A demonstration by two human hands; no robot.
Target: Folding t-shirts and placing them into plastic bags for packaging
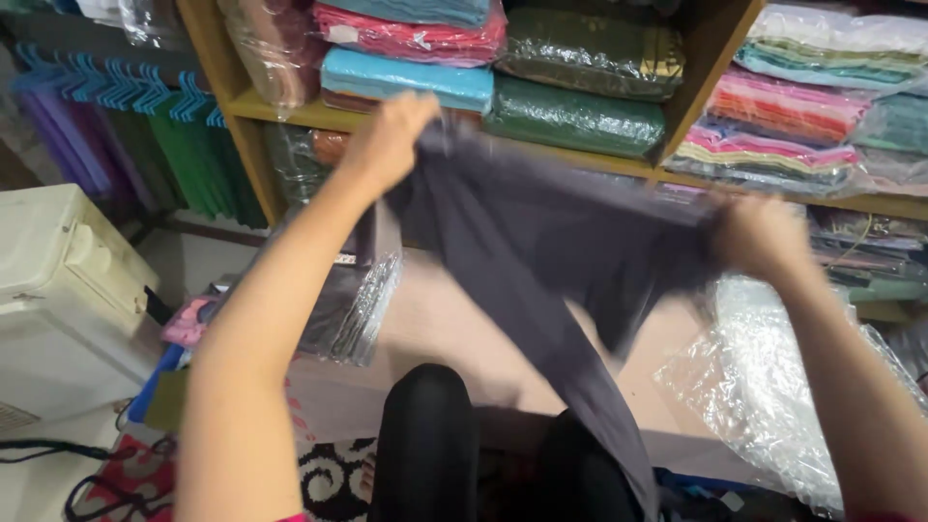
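A dark grey garment (541, 242) is stretched in the air between my two hands. My left hand (387, 140) is raised and grips its upper left edge. Lower and to the right, my right hand (759, 237) grips the other edge. A long part of the cloth hangs down toward my knees (430, 435), which are clad in black. Motion blurs the cloth and both hands.
Wooden shelves (290, 111) ahead hold stacks of folded fabric in clear plastic. Garments hang on blue hangers (126, 87) at the left. A cream sewing machine (58, 280) stands at the left. Plastic-wrapped packs (353, 309) and a crumpled clear bag (773, 377) lie on the floor.
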